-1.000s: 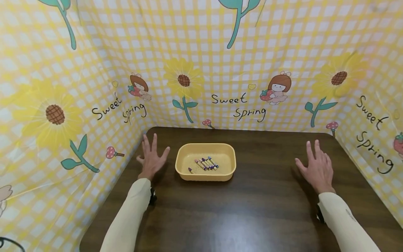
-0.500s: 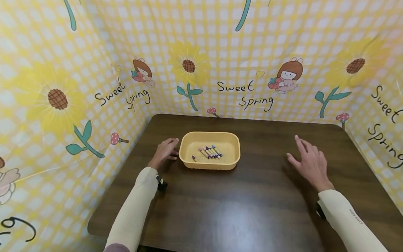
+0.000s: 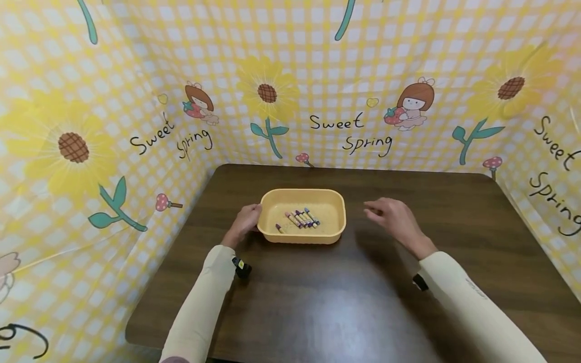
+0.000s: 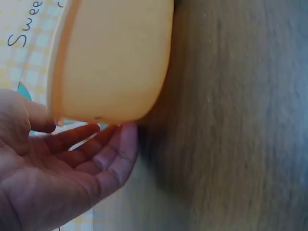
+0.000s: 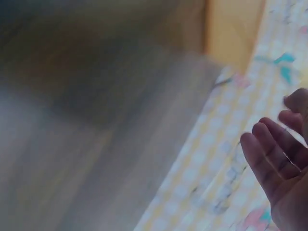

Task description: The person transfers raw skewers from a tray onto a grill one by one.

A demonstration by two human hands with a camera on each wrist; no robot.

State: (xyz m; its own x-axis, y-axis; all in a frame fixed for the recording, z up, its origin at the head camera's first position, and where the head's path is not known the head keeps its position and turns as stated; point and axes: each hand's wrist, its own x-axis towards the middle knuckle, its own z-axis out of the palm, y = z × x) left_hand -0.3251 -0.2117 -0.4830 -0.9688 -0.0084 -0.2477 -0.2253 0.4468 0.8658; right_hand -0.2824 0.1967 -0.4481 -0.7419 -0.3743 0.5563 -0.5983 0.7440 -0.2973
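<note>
While your left grip [image 3: 247, 218] holds the left end of the yellow tray [image 3: 299, 240], thumb at the rim and fingers curled against the outer wall, the tray appears to rest on the counter [image 3: 317, 292]. At the tray's left, one lone crayon [image 3: 279, 228] lies apart from the cluster of crayons [image 3: 301, 219] near its middle. Right of the tray and clear of it, your right grip [image 3: 394, 218] is free, fingers loosely bent. Raising only the tray's left end would probably tip it and roll the loose crayons rightward; a hasty right grip could knock its right wall. Your left fingertips are hidden in the head view, you cannot tell whether the tray's left base is lifted, and the right wrist view is blurred, cutting the tray off.
</note>
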